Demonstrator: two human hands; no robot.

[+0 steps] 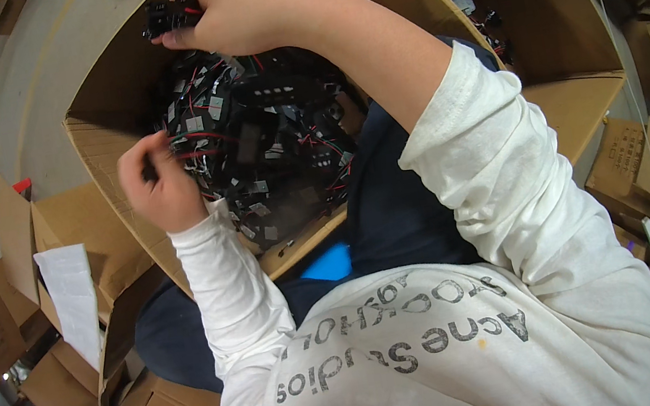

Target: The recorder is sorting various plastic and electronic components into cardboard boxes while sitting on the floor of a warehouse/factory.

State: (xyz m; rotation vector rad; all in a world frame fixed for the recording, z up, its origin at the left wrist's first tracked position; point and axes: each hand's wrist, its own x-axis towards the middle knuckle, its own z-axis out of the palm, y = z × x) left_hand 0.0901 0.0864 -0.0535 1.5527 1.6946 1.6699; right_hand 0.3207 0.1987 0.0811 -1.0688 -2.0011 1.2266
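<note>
At far left, a white sheet [73,302] lies among cardboard. Next, the person's left hand [166,190] is blurred and curled at the near left side of an open cardboard box [93,146]; I cannot tell whether it grips anything. Inside lie heaped black wired parts [274,147]. Toward the box's far side, the right hand [231,14] pinches a black part [172,15] with red wire. Farther right stands another open box [551,22].

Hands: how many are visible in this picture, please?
2: the left hand, blurred, near the left side of the cardboard box; the right hand at its far end, holding a black part.
</note>
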